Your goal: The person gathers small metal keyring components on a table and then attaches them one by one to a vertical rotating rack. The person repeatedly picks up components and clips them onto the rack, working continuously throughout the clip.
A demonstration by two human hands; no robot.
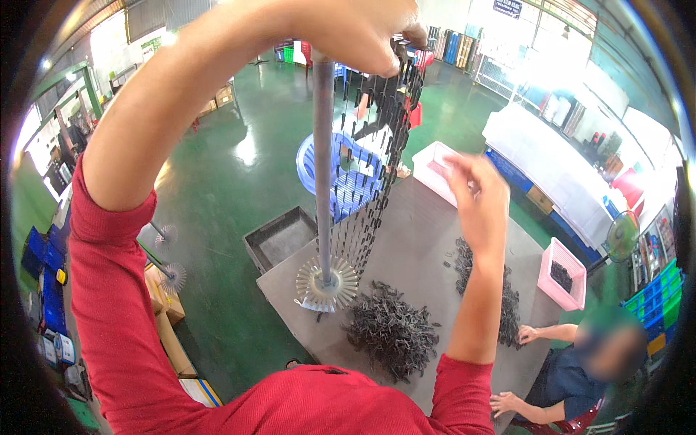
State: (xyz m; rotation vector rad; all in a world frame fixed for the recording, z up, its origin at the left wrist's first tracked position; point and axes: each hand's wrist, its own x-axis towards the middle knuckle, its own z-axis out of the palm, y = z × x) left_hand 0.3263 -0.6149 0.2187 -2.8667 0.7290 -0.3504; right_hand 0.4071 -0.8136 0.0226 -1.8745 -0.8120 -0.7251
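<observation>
My left hand (362, 32) is raised at the top edge, thumb and fingers closed around the upper end of hanging strands of small black pieces (384, 145). Part of that hand is cut off by the frame. Beside the strands stands a grey upright pole (323, 159), set in a round, pale, slotted disc (326, 283) at the table's corner. Slightly blurred, my right hand (480, 192) hovers above the table to the right of the strands, its fingers loosely bent and apart, with nothing visible in them. Below lies a heap of loose black pieces (390, 330).
A second spread of black pieces (510, 304) lies on the grey table (406, 246). A co-worker (573, 370) sits at the right, one hand by it. Pink baskets (576, 290) stand along the far and right edges. A blue chair (308, 163) and a dark tray (283, 235) are beyond the table.
</observation>
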